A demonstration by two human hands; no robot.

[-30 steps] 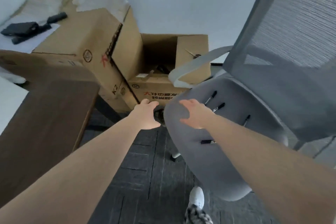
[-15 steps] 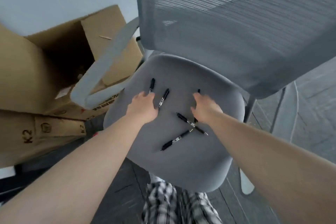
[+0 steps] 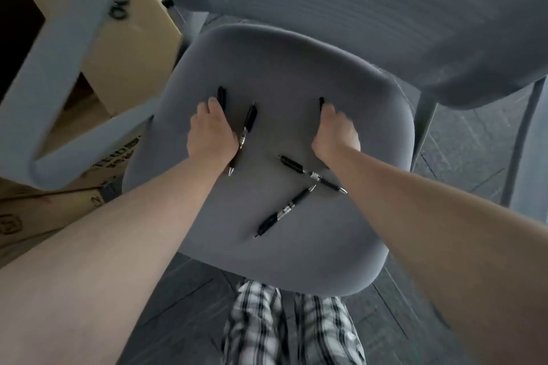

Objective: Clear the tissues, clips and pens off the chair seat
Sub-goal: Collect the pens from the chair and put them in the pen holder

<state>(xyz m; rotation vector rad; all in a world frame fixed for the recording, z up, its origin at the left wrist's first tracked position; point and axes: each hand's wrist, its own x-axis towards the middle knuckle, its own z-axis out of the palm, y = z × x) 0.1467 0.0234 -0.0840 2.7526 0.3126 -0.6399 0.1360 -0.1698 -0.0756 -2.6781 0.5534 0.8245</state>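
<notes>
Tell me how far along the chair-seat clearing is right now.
Done: no tissues or clips show on the chair seat. In hand: the left hand is down on the far-left pen, the right hand on the far-right pen; neither looks lifted. Left: the upright pen and the two crossed pens.

The grey seat carries five black pens. At the far left one pen lies mostly under a hand. Just right of it a second pen lies with its tip toward the near side. At the far right only the end of a third pen shows. Near the middle, two pens meet tip to barrel.
</notes>
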